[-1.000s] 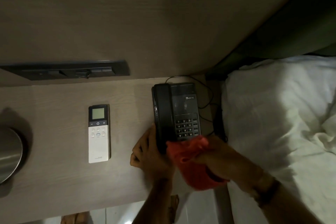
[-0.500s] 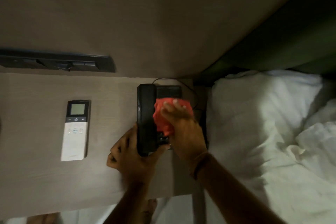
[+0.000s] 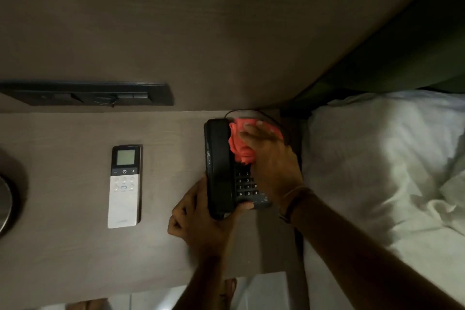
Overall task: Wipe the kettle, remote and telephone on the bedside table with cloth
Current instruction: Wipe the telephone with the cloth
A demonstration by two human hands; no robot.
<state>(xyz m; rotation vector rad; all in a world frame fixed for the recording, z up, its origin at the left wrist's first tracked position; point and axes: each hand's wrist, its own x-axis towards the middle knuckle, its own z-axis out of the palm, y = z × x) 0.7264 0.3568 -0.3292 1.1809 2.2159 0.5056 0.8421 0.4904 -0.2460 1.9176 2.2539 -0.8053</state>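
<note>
Showing digits 1–0, telephone keypad (image 3: 247, 184) beside red cloth (image 3: 240, 145)

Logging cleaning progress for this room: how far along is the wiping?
In hand: the right hand presses the red cloth on the telephone's far end while the left hand steadies its near end. The remote and kettle lie untouched; whether they were wiped cannot be told.

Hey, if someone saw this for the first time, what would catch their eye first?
The bright red cloth, pressed by the right hand onto the far end of the black telephone. The left hand steadies its near end; a white remote lies to its left.
</note>
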